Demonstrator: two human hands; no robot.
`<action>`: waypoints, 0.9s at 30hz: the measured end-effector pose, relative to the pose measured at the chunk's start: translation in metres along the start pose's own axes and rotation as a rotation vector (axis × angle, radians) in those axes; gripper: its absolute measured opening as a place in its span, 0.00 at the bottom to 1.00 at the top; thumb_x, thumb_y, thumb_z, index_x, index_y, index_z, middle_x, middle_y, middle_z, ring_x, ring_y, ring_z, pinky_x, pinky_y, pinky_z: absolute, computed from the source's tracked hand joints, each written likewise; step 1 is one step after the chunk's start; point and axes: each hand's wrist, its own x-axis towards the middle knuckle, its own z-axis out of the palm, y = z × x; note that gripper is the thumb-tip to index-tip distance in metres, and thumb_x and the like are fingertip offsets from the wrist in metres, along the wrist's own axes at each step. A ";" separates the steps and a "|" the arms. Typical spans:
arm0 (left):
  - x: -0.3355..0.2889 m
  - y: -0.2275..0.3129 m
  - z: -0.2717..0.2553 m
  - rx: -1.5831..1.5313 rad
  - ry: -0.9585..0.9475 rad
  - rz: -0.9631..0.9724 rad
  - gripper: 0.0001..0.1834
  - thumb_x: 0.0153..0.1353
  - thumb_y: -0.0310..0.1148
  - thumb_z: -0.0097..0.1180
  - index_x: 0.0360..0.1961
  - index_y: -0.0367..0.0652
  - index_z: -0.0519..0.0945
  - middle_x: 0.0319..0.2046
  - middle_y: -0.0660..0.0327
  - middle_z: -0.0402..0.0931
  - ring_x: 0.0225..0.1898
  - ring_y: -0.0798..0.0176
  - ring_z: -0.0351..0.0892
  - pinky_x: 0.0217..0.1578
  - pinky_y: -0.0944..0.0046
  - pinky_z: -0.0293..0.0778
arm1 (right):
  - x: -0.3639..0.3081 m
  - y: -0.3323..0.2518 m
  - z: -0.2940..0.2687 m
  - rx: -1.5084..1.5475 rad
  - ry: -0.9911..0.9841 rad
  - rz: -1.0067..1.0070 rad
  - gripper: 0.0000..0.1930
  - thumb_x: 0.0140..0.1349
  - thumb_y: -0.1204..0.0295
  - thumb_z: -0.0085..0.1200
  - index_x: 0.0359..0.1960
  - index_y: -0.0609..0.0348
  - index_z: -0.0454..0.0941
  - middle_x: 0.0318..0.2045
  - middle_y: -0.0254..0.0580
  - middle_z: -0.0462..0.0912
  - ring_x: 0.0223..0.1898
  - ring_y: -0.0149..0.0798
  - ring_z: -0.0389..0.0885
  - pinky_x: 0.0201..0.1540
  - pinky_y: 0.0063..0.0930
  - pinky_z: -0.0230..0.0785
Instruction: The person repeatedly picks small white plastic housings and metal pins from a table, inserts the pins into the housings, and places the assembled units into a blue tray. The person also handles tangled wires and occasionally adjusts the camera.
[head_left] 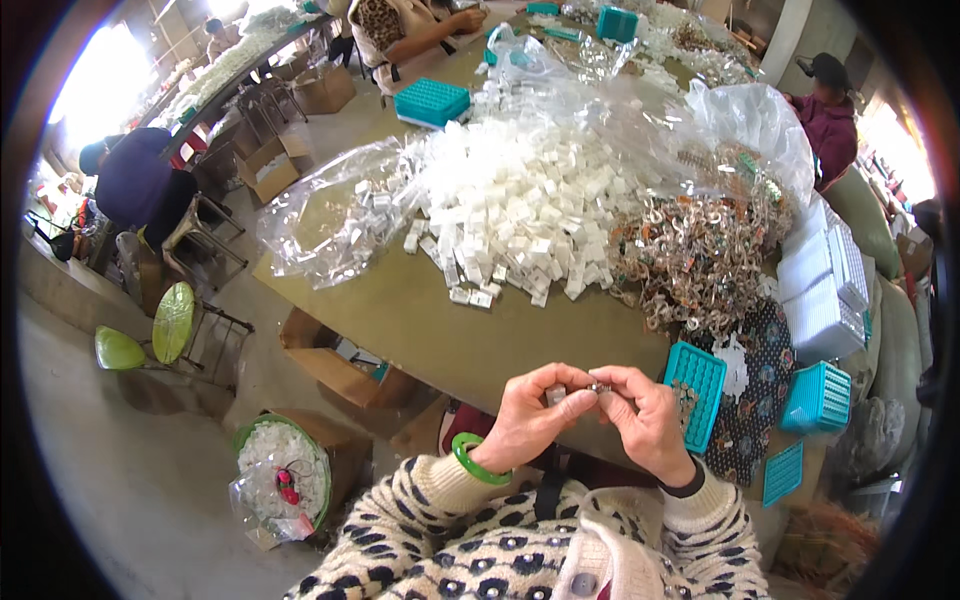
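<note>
My left hand (535, 415), with a green bangle (470, 460) at its wrist, is closed around a small whitish block (555, 394). Its thumb and fingertips meet those of my right hand (648, 415) over the near table edge. Between the fingertips of both hands is a small dark, shiny piece (598, 388), too small to name. A large heap of small white plastic blocks (520, 200) lies beyond my hands. Right of it is a pile of tangled small brownish and clear parts (700, 250). A teal compartment tray (695, 385) with some small parts sits beside my right hand.
Clear plastic bags (340, 215) lie around the heap. White stacked trays (820, 280) and a teal tray stack (815, 395) stand at the right. On the floor at left are a bin of white pieces (285, 470) and a green stool (173, 322). Other people sit farther off.
</note>
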 end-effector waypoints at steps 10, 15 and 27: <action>0.004 -0.005 0.010 0.057 0.090 0.127 0.07 0.59 0.21 0.63 0.39 0.37 0.81 0.27 0.69 0.79 0.24 0.81 0.69 0.25 0.79 0.67 | -0.014 0.010 0.003 -0.059 0.230 -0.079 0.09 0.61 0.80 0.58 0.43 0.63 0.76 0.28 0.45 0.84 0.27 0.39 0.85 0.29 0.26 0.74; 0.006 -0.004 0.011 -0.231 0.002 -0.059 0.08 0.61 0.23 0.61 0.41 0.36 0.80 0.28 0.64 0.80 0.22 0.77 0.72 0.23 0.77 0.69 | -0.014 0.016 0.001 -0.093 0.303 -0.131 0.06 0.59 0.79 0.61 0.35 0.61 0.76 0.25 0.43 0.83 0.25 0.37 0.83 0.26 0.26 0.72; 0.008 -0.020 0.011 -0.575 -0.089 -0.266 0.06 0.65 0.29 0.59 0.39 0.40 0.77 0.28 0.60 0.79 0.24 0.69 0.77 0.21 0.70 0.72 | -0.014 0.026 -0.013 -0.305 0.207 -0.289 0.07 0.53 0.86 0.60 0.33 0.64 0.79 0.29 0.41 0.83 0.27 0.31 0.80 0.27 0.20 0.71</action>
